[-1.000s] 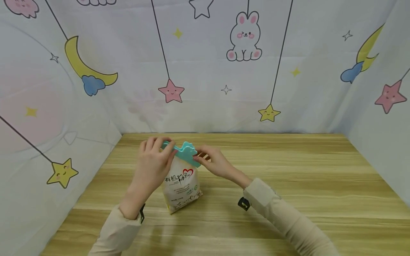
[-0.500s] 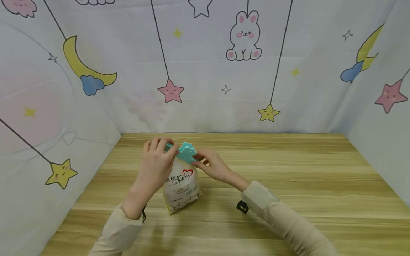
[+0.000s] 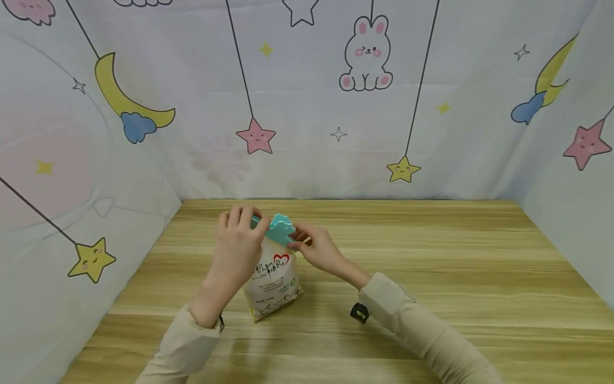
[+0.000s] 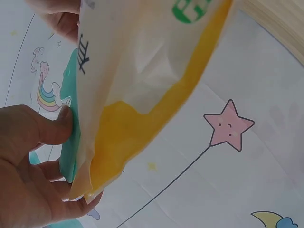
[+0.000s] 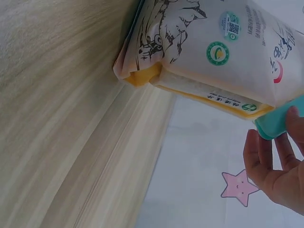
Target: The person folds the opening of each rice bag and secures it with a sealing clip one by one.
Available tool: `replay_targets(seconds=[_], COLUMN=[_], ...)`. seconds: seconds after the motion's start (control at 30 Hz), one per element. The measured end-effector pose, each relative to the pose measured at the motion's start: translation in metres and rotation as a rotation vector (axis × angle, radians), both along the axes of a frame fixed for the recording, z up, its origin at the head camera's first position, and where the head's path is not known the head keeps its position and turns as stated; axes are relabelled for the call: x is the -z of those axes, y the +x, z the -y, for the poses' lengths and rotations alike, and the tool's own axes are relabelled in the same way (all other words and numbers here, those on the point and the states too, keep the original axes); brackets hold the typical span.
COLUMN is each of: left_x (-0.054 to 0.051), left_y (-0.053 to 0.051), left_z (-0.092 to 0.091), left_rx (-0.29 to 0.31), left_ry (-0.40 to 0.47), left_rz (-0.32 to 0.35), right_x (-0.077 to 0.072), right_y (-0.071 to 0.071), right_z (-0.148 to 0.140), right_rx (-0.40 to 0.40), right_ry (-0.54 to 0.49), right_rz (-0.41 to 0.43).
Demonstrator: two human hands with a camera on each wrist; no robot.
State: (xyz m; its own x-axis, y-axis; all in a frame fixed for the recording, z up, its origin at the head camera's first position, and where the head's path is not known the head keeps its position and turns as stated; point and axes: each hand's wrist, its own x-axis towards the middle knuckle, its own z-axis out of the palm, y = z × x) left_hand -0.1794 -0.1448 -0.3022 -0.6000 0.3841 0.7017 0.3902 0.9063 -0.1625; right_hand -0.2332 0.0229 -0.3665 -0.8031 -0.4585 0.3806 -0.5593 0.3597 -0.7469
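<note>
A white and yellow printed bag (image 3: 273, 282) stands upright on the table, left of its middle. Across the bag's top lies a teal sealing clip (image 3: 280, 230) with a wavy, cloud-like handle. My left hand (image 3: 237, 242) grips the clip's left end; in the left wrist view its thumb presses one side of the clip (image 4: 70, 118), with fingers behind the bag's top edge. At the other end my right hand (image 3: 318, 248) pinches the clip between thumb and fingers, as the right wrist view also shows. The left hand covers part of the bag's upper left.
The wood-grain table (image 3: 431, 277) extends to both sides and behind the bag. A white curtain (image 3: 307, 106) printed with stars, moons and a rabbit surrounds it at the back and sides. Black wrist straps (image 3: 361, 312) sit near the sleeves.
My left hand has shifted slightly right along the clip, covering more of its left end. The right hand has moved a little left and stays at the clip's end. The bag stays in place.
</note>
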Motion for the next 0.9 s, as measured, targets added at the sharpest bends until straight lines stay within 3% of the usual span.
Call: replay_targets(seconds=[0.3, 0.9], left_x=[0.0026, 0.0026], left_y=[-0.0015, -0.0031], left_z=[-0.0044, -0.0066], left_rx=[-0.072, -0.047], left_ry=[-0.059, -0.01], left_rz=[-0.069, -0.064], right_x=[-0.0023, -0.0019], right_y=[0.0018, 0.0036], right_z=[0.0021, 0.004], right_rx=[0.021, 0.074], right_ry=[-0.018, -0.027], right_rz=[0.006, -0.033])
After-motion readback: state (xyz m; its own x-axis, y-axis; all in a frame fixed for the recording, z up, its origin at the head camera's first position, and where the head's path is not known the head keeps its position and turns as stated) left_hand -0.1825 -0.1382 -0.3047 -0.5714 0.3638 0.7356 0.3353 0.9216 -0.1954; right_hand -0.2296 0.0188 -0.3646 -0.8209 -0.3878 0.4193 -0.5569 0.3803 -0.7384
